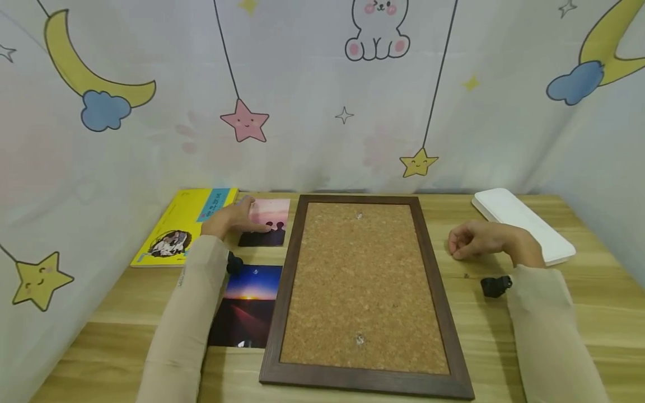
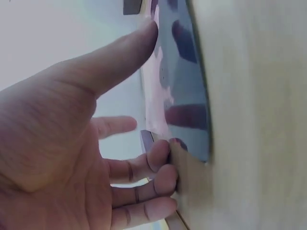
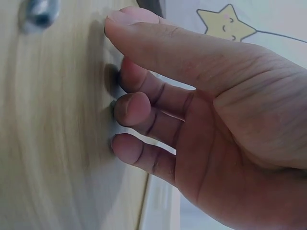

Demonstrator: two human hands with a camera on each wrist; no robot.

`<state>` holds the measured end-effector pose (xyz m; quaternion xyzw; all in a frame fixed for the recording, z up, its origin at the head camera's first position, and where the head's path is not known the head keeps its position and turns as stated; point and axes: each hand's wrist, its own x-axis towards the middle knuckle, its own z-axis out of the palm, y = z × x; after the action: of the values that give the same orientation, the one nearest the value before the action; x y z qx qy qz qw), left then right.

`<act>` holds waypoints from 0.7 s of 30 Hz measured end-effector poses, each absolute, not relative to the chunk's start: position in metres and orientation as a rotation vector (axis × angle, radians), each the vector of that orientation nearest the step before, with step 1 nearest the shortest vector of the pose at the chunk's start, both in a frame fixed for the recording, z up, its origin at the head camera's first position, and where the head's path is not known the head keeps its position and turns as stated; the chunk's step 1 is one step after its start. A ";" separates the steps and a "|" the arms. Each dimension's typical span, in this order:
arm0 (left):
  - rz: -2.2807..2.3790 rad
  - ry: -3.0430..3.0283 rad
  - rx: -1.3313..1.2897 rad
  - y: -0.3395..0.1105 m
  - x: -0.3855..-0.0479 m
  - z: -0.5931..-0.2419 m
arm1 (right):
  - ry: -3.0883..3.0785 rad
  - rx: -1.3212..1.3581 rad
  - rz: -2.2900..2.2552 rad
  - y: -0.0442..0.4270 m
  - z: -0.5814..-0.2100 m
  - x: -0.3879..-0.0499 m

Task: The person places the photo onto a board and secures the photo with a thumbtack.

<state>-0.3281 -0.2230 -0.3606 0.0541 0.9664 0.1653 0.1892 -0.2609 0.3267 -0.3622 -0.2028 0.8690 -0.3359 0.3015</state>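
My left hand (image 1: pixel 229 220) reaches over a pink photo (image 1: pixel 269 210) with dark silhouettes. In the left wrist view the thumb lies over the photo (image 2: pixel 184 81) and the other fingers are spread beside its edge, gripping nothing; whether the thumb touches it I cannot tell. Below that hand is a sunset photo (image 1: pixel 252 296), partly covered by the sleeve. A framed cork board (image 1: pixel 368 280) lies flat between the hands, with a clear pin (image 1: pixel 360 339) near its bottom and another near its top. To the board's right, my right hand (image 1: pixel 484 240) rests on the table with loosely curled fingers, holding nothing.
A yellow book (image 1: pixel 166 224) lies at the left rear of the wooden table (image 1: pixel 116 341). A white case (image 1: pixel 524 224) lies behind the right hand. A small shiny object (image 3: pixel 43 12) shows in the right wrist view. A patterned curtain (image 1: pixel 312 84) hangs behind the table.
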 end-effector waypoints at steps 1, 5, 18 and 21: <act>0.467 2.705 0.147 -0.224 -0.331 -0.359 | 2.301 -0.549 -0.894 0.326 -0.362 -0.262; 0.541 2.671 0.170 -0.229 -0.340 -0.357 | 2.311 -0.611 -0.885 0.321 -0.360 -0.267; 0.624 2.554 0.036 -0.238 -0.363 -0.356 | 2.348 -0.634 -0.901 0.305 -0.357 -0.286; 0.569 2.594 0.062 -0.239 -0.365 -0.356 | 2.335 -0.641 -0.925 0.299 -0.355 -0.292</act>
<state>-0.3651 -0.2394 -0.3558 0.0228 0.9479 0.2078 0.2402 -0.2924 0.2985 -0.3553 -0.2379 0.8670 -0.3435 0.2715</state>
